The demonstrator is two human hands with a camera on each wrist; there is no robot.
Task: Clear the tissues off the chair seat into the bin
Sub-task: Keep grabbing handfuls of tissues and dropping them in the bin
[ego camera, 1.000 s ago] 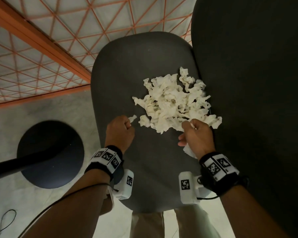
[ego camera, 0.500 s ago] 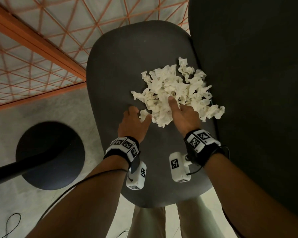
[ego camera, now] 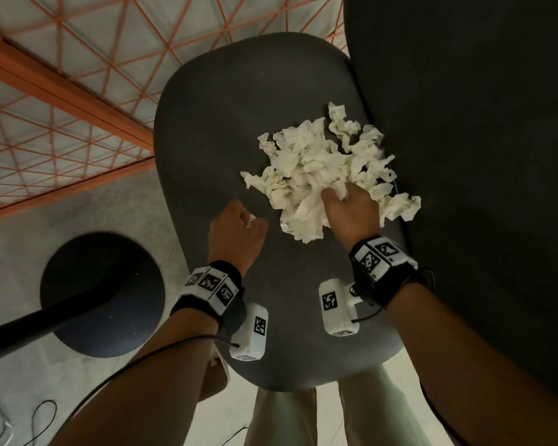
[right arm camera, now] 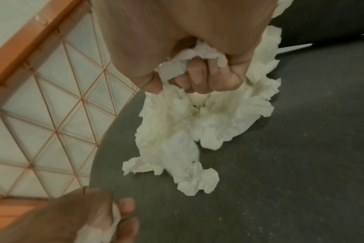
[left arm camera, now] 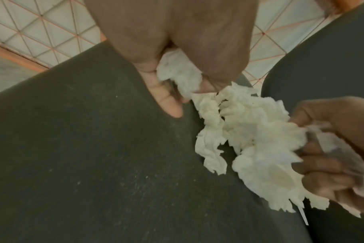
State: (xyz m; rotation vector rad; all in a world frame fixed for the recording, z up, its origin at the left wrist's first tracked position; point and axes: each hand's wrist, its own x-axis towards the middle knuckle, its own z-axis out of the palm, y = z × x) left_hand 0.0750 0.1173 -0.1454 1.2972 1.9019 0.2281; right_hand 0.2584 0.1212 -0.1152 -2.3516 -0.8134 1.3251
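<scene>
A heap of crumpled white tissues (ego camera: 322, 162) (left arm camera: 245, 131) (right arm camera: 187, 131) lies on the dark grey chair seat (ego camera: 226, 123) (left arm camera: 83, 156) (right arm camera: 280, 164), towards its right side by the backrest. My left hand (ego camera: 239, 226) (left arm camera: 177, 78) sits just left of the heap, its fingers curled round a small wad of tissue (left arm camera: 177, 72). At the heap's near edge my right hand (ego camera: 348, 204) (right arm camera: 197, 74) grips a bunch of tissue (right arm camera: 197, 54) in its curled fingers. No bin shows in any view.
The dark chair backrest (ego camera: 480, 156) rises at the right. A round black base (ego camera: 100, 294) with a pole stands on the floor at the left. An orange grid panel (ego camera: 62, 91) lies beyond the seat. Cables (ego camera: 42, 416) trail on the floor.
My right hand went from lying on the heap with fingers out to clutching tissue. My left hand closed on a small piece and drew slightly left of the heap.
</scene>
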